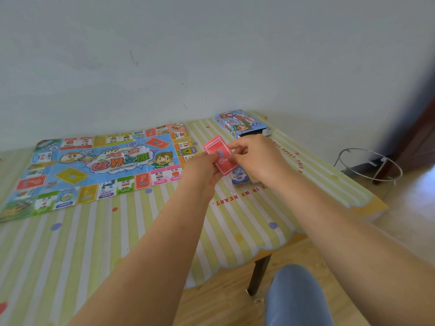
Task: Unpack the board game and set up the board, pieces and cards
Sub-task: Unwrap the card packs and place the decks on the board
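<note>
Pinching red cards (pixel 219 158) with curled fingers of left hand (pixel 203 173) and right hand (pixel 256 153), holding them above desk (pixel 141 231), just right of unfolded board (pixel 94 167), nearer than game box (pixel 239 123).

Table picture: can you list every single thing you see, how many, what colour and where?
tablecloth: one, yellow-green and white stripes with dots, across the middle of the view
game board: one, mostly blue, spread flat on the tablecloth's left side
red cards: small stack, red with a question mark, held above the tablecloth
game box: one, blue, tablecloth's far right
blue pile marked 10: one, blue, on the tablecloth beneath the held cards
table leg: one, dark, near right corner
metal ring stand: one, silver, floor at right
knee: one, blue trousers, bottom right
left grip: one, holds the red cards' near end
right grip: one, pinches their far edge
</note>
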### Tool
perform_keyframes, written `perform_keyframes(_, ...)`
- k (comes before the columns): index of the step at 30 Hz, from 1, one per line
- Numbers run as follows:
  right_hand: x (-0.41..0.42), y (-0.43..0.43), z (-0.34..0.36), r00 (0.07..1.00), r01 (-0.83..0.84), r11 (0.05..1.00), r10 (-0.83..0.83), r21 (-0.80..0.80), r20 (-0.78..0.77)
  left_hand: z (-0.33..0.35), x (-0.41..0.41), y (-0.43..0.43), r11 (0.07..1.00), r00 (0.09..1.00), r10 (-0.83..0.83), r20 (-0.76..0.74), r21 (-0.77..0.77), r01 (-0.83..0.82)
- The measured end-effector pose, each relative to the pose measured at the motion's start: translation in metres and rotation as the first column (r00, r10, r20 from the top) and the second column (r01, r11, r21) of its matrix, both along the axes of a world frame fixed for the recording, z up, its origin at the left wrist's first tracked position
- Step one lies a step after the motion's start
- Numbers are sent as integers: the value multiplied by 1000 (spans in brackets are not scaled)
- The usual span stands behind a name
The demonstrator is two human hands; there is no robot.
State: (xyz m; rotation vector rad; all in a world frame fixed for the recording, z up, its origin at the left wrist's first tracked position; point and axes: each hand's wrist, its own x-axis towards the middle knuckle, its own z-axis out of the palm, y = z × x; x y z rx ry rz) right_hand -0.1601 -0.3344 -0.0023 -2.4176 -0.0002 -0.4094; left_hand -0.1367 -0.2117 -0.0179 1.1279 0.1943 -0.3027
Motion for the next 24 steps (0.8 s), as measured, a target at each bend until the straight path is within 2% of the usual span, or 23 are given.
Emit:
perform_keyframes(4, 3, -22, 12, 998, 47, 997, -45, 61, -34, 0, 2, -1, 999, 1000, -3, -4, 33, 3)
perform_keyframes(6, 4, -37, 21, 991, 44, 998, -48, -36, -122, 0, 2, -2, 999, 1000, -10, -11, 48, 11)
perform_keyframes(8, 6, -46, 27, 967, -20, 976, -36, -215, -253, -1, 2, -5, 997, 999, -26, -22, 66, 28)
perform_keyframes(11, 11, -49, 26, 909, -157, 899, -30, -409, -416, -2, 1, -9, 992, 998, -50, -41, 112, 54)
perform_keyframes(13, 16, -48, 24, 885, -226, 840, -35, -493, -465, -3, 1, -12, 986, 998, -60, -36, 151, 65)
perform_keyframes(18, 26, -43, 28, 836, -342, 731, -50, -590, -547, -2, 3, -14, 968, 997, -77, -12, 238, 77)
perform_keyframes(24, 34, -30, 29, 809, -396, 632, -103, -666, -579, -6, 4, -14, 964, 997, -72, -24, 255, 75)
